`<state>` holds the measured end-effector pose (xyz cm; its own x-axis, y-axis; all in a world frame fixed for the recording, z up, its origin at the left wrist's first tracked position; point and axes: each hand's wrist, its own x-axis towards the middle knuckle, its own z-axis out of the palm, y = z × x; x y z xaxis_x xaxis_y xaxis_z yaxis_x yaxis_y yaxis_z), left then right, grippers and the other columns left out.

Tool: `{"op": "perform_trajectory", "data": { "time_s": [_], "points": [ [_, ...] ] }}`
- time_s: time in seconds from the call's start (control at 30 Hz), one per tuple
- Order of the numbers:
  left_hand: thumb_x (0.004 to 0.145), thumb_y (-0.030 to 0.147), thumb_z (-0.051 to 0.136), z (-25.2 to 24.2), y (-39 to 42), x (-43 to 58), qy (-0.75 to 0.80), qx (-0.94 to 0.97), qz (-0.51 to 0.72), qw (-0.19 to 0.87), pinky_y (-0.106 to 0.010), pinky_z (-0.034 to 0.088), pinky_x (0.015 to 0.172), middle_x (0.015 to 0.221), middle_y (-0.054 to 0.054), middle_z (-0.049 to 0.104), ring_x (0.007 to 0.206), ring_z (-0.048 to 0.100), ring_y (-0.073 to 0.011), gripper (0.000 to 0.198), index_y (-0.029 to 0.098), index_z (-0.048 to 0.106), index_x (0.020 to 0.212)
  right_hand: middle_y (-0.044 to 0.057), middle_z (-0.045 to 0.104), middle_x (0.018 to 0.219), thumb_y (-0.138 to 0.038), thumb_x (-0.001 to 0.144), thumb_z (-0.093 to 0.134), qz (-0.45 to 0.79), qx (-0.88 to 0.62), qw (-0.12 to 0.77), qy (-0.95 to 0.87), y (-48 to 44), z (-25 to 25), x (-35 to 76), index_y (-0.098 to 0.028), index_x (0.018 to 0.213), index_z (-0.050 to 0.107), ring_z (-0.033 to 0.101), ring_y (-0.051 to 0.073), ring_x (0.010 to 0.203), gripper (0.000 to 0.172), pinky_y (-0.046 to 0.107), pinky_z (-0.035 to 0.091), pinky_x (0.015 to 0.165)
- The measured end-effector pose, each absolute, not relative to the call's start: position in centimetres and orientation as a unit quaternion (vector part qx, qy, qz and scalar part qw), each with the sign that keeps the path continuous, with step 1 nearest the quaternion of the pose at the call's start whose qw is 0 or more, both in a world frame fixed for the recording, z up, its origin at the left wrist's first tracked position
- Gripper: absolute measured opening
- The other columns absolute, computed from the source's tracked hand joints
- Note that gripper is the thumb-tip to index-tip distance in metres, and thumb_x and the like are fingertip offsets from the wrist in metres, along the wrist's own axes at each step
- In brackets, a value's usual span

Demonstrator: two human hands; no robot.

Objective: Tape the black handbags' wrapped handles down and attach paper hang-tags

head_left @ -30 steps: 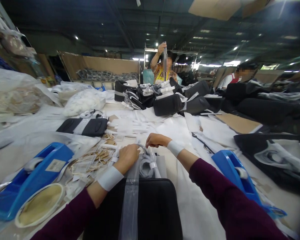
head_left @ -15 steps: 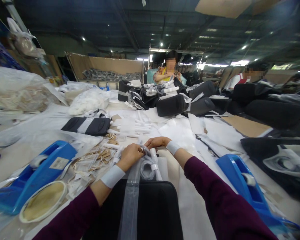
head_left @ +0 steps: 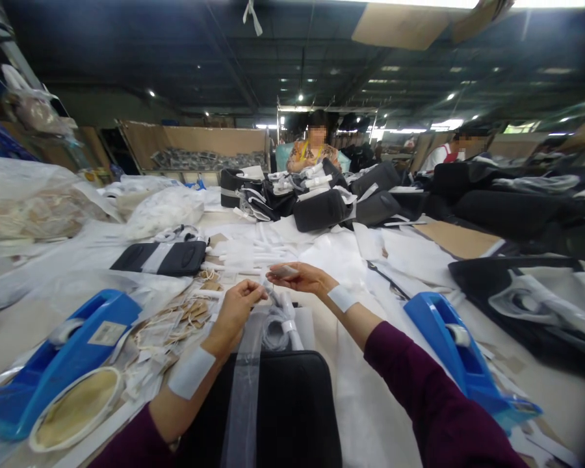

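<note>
Below my hands lies a black bag (head_left: 297,403), a clear plastic strip (head_left: 241,403) running down its front. At its top edge are a coiled strap in clear wrap (head_left: 274,333) and a white-wrapped handle (head_left: 291,322). My left hand (head_left: 236,309) is closed in a pinch just above the left side of the coil; what its fingertips hold is too small to make out. Slightly higher, my right hand (head_left: 305,278) is closed on a small greyish tag (head_left: 283,272), palm turned up. The two hands' fingertips are close but apart.
Blue tape dispensers (head_left: 78,351) (head_left: 458,344) flank the bag. On the left are a round cream-coloured container (head_left: 78,406) and loose tags with strings (head_left: 180,318). Another black bag (head_left: 160,258) lies beyond. Further black bags (head_left: 322,209) are piled ahead; co-workers (head_left: 314,153) are behind them.
My hands were together at the top of the wrapped strap; now they have drawn slightly apart. The right palm has turned up, showing the tag. The whole view has shifted a little.
</note>
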<state>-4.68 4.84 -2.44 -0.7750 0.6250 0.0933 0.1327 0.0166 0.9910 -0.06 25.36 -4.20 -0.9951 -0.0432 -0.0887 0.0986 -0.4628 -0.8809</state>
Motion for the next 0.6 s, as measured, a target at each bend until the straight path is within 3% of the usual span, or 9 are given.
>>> {"op": "perform_trajectory", "data": {
  "time_s": [0.1, 0.17, 0.27, 0.33, 0.43, 0.6],
  "points": [
    [0.063, 0.039, 0.069, -2.5, 4.8, -4.3, 0.645, 0.226, 0.703, 0.196, -0.028, 0.047, 0.073, 0.068, -0.002, 0.066, 0.068, 0.063, -0.0147, 0.030, 0.015, 0.057, 0.077, 0.007, 0.071, 0.102, 0.002, 0.063, 0.068, -0.838, 0.010, 0.000, 0.546, 24.7, -4.5, 0.0, -0.012, 0.097, 0.068, 0.066, 0.016, 0.100, 0.036, 0.027, 0.049, 0.094],
    [0.064, 0.036, 0.069, -2.5, 4.6, -4.2, 0.621, 0.202, 0.731, 0.195, -0.028, 0.048, 0.073, 0.068, -0.001, 0.067, 0.068, 0.064, -0.0143, 0.033, 0.015, 0.056, 0.085, 0.007, 0.072, 0.096, -0.002, 0.062, 0.072, -0.820, 0.021, -0.020, 0.571, 24.4, -4.6, -0.1, -0.011, 0.090, 0.070, 0.067, 0.016, 0.093, 0.030, 0.027, 0.051, 0.090],
    [0.065, 0.031, 0.071, -2.2, 4.0, -4.0, 0.594, 0.180, 0.762, 0.186, -0.027, 0.048, 0.075, 0.080, -0.002, 0.071, 0.063, 0.062, -0.0103, 0.037, 0.016, 0.055, 0.094, 0.005, 0.069, 0.079, -0.017, 0.067, 0.077, -0.799, 0.034, -0.038, 0.599, 24.2, -4.8, -0.2, -0.012, 0.077, 0.067, 0.066, 0.013, 0.078, 0.014, 0.025, 0.053, 0.077],
    [0.064, 0.027, 0.073, -2.0, 3.6, -4.0, 0.573, 0.167, 0.781, 0.186, -0.025, 0.049, 0.074, 0.091, -0.005, 0.073, 0.061, 0.061, -0.0081, 0.038, 0.016, 0.055, 0.095, 0.001, 0.064, 0.068, -0.030, 0.072, 0.075, -0.778, 0.039, -0.048, 0.625, 24.2, -4.7, -0.1, -0.013, 0.072, 0.064, 0.060, 0.010, 0.064, 0.021, 0.021, 0.050, 0.062],
    [0.065, 0.024, 0.075, -1.7, 3.2, -4.1, 0.552, 0.145, 0.797, 0.199, -0.026, 0.050, 0.073, 0.097, -0.007, 0.073, 0.063, 0.065, -0.0101, 0.041, 0.016, 0.056, 0.100, -0.003, 0.056, 0.059, -0.039, 0.074, 0.072, -0.731, 0.033, -0.054, 0.680, 24.1, -4.3, 0.1, -0.014, 0.070, 0.062, 0.046, 0.006, 0.050, 0.028, 0.018, 0.035, 0.047],
    [0.069, 0.022, 0.070, -1.3, 3.4, -4.3, 0.571, 0.137, 0.785, 0.199, -0.033, 0.054, 0.073, 0.095, -0.008, 0.071, 0.071, 0.071, -0.0195, 0.048, 0.017, 0.054, 0.114, -0.007, 0.048, 0.044, -0.019, 0.067, 0.072, -0.618, 0.013, -0.054, 0.784, 22.9, -2.3, -0.3, -0.011, 0.058, 0.063, 0.036, 0.005, 0.046, 0.015, 0.021, 0.022, 0.048]
  ]
}}
